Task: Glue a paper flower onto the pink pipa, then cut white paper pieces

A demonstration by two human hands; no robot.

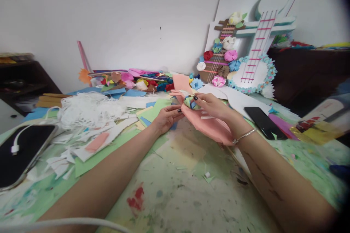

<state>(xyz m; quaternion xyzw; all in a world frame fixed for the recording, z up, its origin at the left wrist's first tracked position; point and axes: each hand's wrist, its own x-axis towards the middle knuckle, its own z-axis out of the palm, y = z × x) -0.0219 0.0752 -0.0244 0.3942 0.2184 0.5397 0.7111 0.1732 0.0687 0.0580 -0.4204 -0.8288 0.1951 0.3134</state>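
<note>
Above the middle of the table I hold a salmon-pink folded paper piece [209, 126] between both hands. My left hand [168, 118] has its thumb and fingers closed at the piece's left tip. My right hand [212, 105] comes over it from the right, fingers bent around its upper side. A small green and blue crumpled paper bit [188, 102] lies at my right fingertips, partly covered by them. Under that palm pokes out a short white stick [207, 117]. Behind the hands stands another salmon paper strip [181, 82]; whether it joins the held piece I cannot tell.
Paper scraps [101, 131] and a heap of white string [89, 111] cover the left side, near a tablet-like device [26, 153] with a white cable. To the right lies a black phone [264, 122]. Paper-flowered guitar models [218, 60] lean against the wall. Paint stains mark the tabletop [169, 189].
</note>
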